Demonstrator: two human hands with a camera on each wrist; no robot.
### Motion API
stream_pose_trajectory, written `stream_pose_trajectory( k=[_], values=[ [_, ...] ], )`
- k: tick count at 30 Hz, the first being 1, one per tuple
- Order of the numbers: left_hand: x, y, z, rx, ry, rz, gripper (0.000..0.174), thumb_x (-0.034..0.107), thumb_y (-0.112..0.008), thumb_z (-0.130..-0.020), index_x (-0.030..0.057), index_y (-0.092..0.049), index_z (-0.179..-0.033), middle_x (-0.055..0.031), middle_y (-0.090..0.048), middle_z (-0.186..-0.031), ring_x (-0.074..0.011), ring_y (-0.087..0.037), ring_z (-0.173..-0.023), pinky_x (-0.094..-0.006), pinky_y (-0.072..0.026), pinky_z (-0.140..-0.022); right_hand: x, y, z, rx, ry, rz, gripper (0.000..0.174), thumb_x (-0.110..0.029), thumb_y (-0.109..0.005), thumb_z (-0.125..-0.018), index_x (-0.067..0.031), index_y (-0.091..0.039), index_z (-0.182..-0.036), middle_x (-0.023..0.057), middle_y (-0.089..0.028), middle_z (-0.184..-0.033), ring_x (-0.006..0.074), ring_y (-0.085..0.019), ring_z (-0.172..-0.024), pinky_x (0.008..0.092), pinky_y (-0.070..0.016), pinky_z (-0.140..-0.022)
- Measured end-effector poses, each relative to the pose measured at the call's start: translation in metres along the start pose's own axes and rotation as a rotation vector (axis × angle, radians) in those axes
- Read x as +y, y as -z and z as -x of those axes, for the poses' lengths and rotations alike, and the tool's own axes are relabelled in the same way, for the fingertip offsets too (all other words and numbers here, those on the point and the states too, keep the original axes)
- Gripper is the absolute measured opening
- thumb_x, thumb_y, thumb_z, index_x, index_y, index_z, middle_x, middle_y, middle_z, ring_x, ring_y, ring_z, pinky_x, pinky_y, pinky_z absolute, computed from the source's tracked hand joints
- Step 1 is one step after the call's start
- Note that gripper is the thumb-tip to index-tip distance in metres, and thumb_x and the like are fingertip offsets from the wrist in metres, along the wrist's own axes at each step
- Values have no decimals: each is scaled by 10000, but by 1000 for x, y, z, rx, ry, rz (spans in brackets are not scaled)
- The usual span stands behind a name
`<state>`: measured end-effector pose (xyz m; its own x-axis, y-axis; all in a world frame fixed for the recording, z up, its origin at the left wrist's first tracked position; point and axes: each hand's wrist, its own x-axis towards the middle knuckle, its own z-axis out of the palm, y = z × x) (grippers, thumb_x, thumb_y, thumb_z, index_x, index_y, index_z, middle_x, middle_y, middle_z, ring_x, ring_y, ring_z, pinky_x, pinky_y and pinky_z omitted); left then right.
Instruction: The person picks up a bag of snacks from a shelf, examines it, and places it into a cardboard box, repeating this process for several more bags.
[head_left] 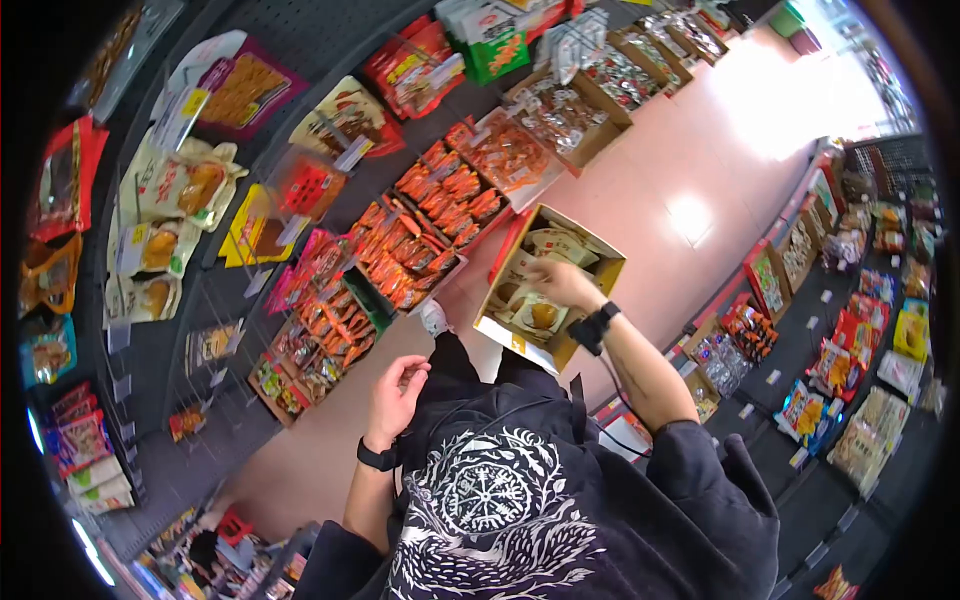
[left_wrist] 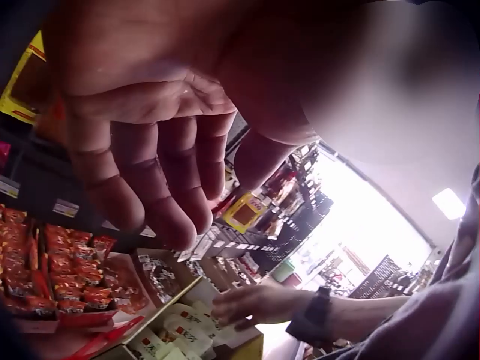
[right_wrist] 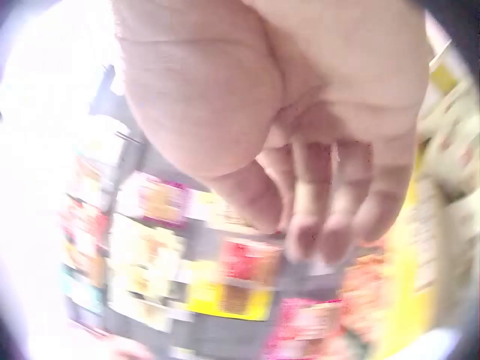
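A yellow-edged cardboard box with several pale food packages inside stands in front of the person. The right hand is over the box's opening, fingers loosely bent; in the right wrist view no item shows in the right hand. To the left of the box, the left hand hangs in the air near the body, its fingers relaxed and holding nothing, as the left hand in the left wrist view also shows.
Open boxes of orange-red snack packets line the left shelf, with hanging bags above. Another shelf with snack bags runs along the right. A pinkish tiled floor lies between them.
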<state>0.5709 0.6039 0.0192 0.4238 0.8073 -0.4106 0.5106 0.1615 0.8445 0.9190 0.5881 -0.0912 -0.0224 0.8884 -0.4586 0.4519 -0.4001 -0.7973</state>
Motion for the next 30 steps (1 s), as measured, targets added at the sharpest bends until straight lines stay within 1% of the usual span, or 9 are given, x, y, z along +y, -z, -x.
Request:
stream_pose_trajectory(
  k=[4,5,7,10,14,17,18,24,30],
  values=[
    [-12,-3,21,50,114,121,209,153,-592,-928,39,-591,-1103,-38,-659,-955,-112,-621,-879,-256,-502,-775,171,-46,-71,-150,-461,387,587,-97,-600,-766,-74,-458,-1335,222,-601,-1172,356,-574,-1093,404,-454,-951],
    [-12,-3,27,42,120,72,219,164,-600,-923,39,-595,-1102,-50,-664,-952,-115,-627,-855,-261,-509,-762,207,-65,-68,60,-411,228,598,-60,-609,-780,-77,-431,-1351,207,-563,-1237,340,-559,-1125,408,-447,-966],
    [-1,4,34,7,133,-22,218,147,-595,-928,24,-588,-1109,-60,-665,-993,-128,-635,-896,-270,-514,-796,142,-47,-64,-58,-454,340,683,-69,-674,-766,-94,-374,-1379,174,-505,-1313,344,-496,-1204,412,-436,-984],
    [4,9,39,64,89,-105,199,142,-611,-910,19,-605,-1066,-85,-678,-928,-162,-665,-848,-288,-529,-762,173,-65,-78,130,-404,559,567,-112,-756,-701,-94,-502,-1207,199,-536,-1187,371,-560,-1052,434,-491,-896],
    [-12,8,29,54,52,-140,200,168,-585,-918,36,-604,-1068,-105,-672,-946,-216,-668,-875,-322,-527,-782,187,-58,-84,39,-303,705,518,-174,-758,-683,-105,-582,-1165,212,-630,-1081,355,-624,-971,434,-520,-825],
    [-14,10,17,-7,35,-151,214,178,-581,-916,39,-589,-1079,-108,-664,-971,-234,-660,-888,-332,-520,-779,187,-57,-91,-124,-343,817,280,-190,-757,-669,-80,-702,-920,206,-648,-1041,334,-637,-942,419,-517,-829],
    [-14,11,14,-19,11,-156,218,181,-580,-916,40,-586,-1081,-108,-663,-974,-239,-658,-890,-334,-518,-779,217,-66,-90,29,-189,864,236,-166,-750,-667,-63,-690,-871,200,-663,-953,323,-642,-896,428,-514,-808],
    [-21,29,-1,-88,-43,-137,249,253,-558,-920,63,-586,-1079,-110,-663,-953,-274,-649,-865,-354,-504,-736,131,-64,-40,54,67,598,43,-93,-630,-747,-54,-614,-741,154,-636,-685,342,-636,-676,443,-500,-603],
    [3,62,-5,-16,-267,-220,348,262,-619,-871,86,-551,-1164,-124,-615,-1120,-300,-600,-1018,-385,-483,-832,-174,-50,50,215,482,798,33,-71,-646,-736,-80,-642,-768,131,-608,-751,327,-606,-685,398,-485,-613]
  ],
)
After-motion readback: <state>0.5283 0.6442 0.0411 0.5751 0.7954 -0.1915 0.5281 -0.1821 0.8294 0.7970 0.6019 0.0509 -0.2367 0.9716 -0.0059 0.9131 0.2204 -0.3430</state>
